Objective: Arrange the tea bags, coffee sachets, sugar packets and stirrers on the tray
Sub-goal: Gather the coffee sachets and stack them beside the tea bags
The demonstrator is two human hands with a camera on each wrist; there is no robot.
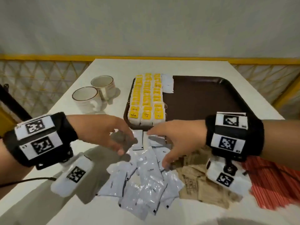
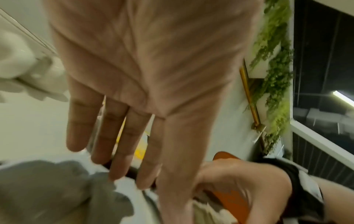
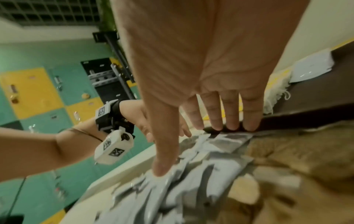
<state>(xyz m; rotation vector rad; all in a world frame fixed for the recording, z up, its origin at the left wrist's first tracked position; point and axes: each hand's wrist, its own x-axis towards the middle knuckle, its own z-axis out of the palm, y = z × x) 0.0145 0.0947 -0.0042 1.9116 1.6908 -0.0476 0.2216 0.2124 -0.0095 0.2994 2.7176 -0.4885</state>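
White foil coffee sachets (image 1: 142, 176) lie heaped on the surface (image 1: 68, 109) just before the brown tray (image 1: 203, 98), where yellow-tagged tea bags (image 1: 146, 98) already fill three rows at its left; one sachet (image 1: 168, 84) lies beside them. Brown sugar packets (image 1: 199, 184) and red stirrers (image 1: 274, 184) wait at the right, off the tray. We judge the sachet step in hand. Our left hand (image 1: 110, 133) and right hand (image 1: 177, 143) hover over the heap, fingers extended and spread, holding nothing. Next we must pinch single sachets and lay them beside the tea.
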